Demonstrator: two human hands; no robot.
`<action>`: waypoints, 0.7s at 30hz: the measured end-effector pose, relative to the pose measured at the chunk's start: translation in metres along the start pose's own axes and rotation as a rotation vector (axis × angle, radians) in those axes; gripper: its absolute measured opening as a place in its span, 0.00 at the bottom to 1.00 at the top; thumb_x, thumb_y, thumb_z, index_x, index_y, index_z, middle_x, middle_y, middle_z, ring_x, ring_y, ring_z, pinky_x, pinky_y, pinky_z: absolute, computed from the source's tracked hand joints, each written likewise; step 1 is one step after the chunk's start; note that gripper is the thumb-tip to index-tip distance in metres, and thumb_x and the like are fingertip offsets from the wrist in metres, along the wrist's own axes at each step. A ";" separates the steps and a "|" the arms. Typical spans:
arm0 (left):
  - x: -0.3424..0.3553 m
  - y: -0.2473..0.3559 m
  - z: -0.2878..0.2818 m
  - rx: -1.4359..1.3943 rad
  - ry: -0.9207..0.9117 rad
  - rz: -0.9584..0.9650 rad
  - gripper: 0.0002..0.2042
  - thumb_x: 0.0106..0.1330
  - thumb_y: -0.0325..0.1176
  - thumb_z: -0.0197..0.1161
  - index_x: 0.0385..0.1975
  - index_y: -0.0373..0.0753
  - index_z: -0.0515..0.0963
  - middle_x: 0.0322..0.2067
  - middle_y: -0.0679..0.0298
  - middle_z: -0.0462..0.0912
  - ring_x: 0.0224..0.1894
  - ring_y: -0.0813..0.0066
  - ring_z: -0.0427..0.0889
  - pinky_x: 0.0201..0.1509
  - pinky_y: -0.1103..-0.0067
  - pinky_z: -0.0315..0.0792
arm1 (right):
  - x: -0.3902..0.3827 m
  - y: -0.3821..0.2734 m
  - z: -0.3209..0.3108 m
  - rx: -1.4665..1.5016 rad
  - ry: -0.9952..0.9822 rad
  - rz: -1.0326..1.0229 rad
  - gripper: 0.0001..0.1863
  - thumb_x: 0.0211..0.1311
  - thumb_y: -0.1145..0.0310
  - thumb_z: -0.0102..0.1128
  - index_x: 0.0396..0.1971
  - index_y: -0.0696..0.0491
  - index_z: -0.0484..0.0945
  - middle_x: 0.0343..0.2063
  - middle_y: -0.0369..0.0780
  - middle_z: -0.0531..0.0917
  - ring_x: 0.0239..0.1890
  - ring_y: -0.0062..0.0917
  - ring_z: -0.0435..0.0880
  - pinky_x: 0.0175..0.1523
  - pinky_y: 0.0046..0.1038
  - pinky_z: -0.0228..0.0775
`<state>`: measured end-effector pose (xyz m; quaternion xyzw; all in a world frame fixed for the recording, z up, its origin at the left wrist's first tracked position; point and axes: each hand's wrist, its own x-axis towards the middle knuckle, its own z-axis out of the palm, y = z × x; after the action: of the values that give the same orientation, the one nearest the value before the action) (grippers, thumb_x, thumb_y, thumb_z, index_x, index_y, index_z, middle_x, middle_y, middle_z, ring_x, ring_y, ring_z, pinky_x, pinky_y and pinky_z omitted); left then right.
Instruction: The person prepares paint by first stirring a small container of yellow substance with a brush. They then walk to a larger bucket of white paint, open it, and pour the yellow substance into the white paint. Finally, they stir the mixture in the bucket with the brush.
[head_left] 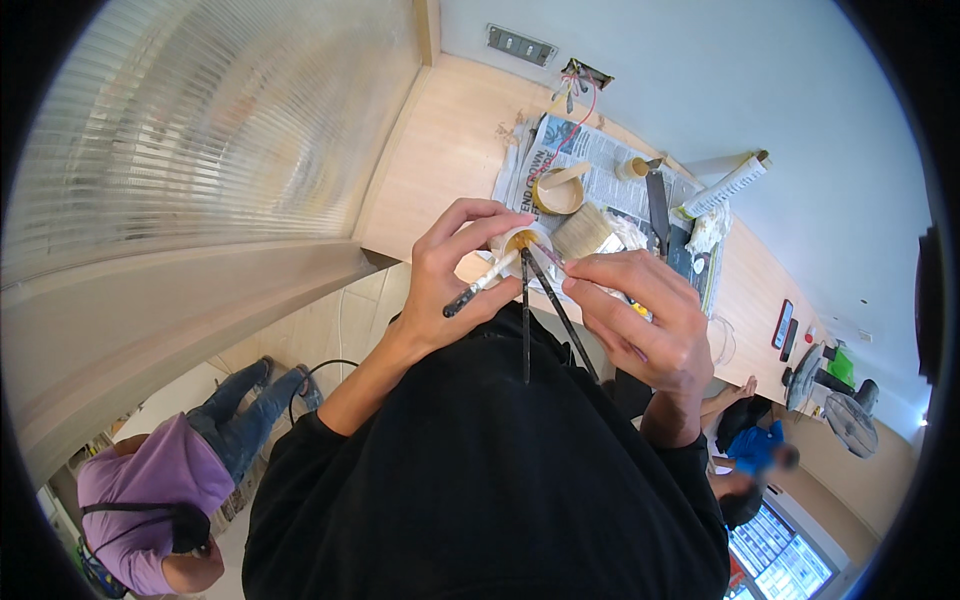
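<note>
My left hand (440, 268) is closed around a small white cup (516, 272) with yellowish stuff inside, held just in front of my black top. Out of the cup lean two thin dark-handled brushes (527, 325) and a thicker white-handled brush (488, 279) with a dark end. In a pinch, my right hand (645, 310) has a slim stick (548, 256) whose far end goes into the cup; its tip is hidden. Just past the cup lies a wide, pale-bristled paintbrush (583, 234). Beyond my left fingers stands an open pot of cream-coloured stuff (557, 196) with a wooden stick (568, 174) across it.
Newspaper (610, 188) covers part of the wooden counter (410, 165). A paper roll (725, 187), a dark flat tool (657, 208) and crumpled white material (709, 232) lie to the right. Loose wires (590, 100) hang from the wall. One person (165, 490) stands left, another (755, 445) right.
</note>
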<state>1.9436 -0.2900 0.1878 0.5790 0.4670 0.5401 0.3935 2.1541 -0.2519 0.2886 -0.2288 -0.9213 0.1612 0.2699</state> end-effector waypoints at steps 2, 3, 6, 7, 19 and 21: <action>-0.001 0.000 0.001 -0.012 0.009 -0.009 0.26 0.45 0.21 0.67 0.51 0.38 0.82 0.45 0.56 0.78 0.45 0.66 0.83 0.48 0.76 0.77 | 0.003 -0.004 0.001 0.019 0.003 0.007 0.15 0.41 0.80 0.70 0.35 0.60 0.83 0.36 0.43 0.84 0.36 0.34 0.86 0.39 0.30 0.79; -0.001 0.000 0.001 -0.015 0.012 -0.013 0.26 0.45 0.21 0.67 0.50 0.38 0.82 0.45 0.56 0.78 0.45 0.66 0.83 0.48 0.76 0.77 | 0.004 -0.006 0.001 0.029 0.005 0.011 0.15 0.39 0.82 0.72 0.33 0.59 0.84 0.36 0.44 0.85 0.36 0.35 0.87 0.39 0.29 0.80; -0.004 0.001 0.000 -0.017 0.020 -0.019 0.26 0.45 0.20 0.67 0.50 0.39 0.82 0.45 0.56 0.79 0.44 0.67 0.82 0.47 0.76 0.77 | 0.003 -0.009 0.001 0.051 0.006 0.011 0.13 0.40 0.82 0.71 0.31 0.59 0.84 0.36 0.43 0.85 0.37 0.34 0.88 0.39 0.29 0.81; -0.004 0.001 -0.001 -0.014 0.021 -0.020 0.26 0.44 0.20 0.66 0.50 0.39 0.82 0.45 0.56 0.79 0.44 0.67 0.82 0.47 0.76 0.77 | 0.003 -0.010 0.001 0.051 -0.005 0.017 0.13 0.40 0.82 0.71 0.31 0.59 0.84 0.36 0.43 0.85 0.37 0.34 0.88 0.39 0.29 0.81; -0.010 0.000 -0.007 -0.009 0.033 0.017 0.26 0.46 0.22 0.68 0.51 0.38 0.82 0.45 0.55 0.78 0.45 0.66 0.82 0.45 0.76 0.77 | 0.006 -0.013 0.004 0.116 -0.036 0.012 0.14 0.36 0.86 0.67 0.29 0.61 0.83 0.35 0.44 0.85 0.37 0.35 0.87 0.40 0.30 0.81; -0.010 0.000 -0.008 -0.009 0.034 0.019 0.26 0.46 0.22 0.68 0.51 0.38 0.82 0.45 0.55 0.78 0.45 0.66 0.82 0.45 0.76 0.78 | 0.007 -0.012 0.005 0.119 -0.041 0.003 0.15 0.35 0.86 0.67 0.30 0.61 0.83 0.35 0.44 0.85 0.38 0.35 0.87 0.40 0.30 0.81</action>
<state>1.9362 -0.2999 0.1863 0.5726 0.4656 0.5557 0.3828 2.1419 -0.2594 0.2930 -0.2104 -0.9151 0.2204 0.2640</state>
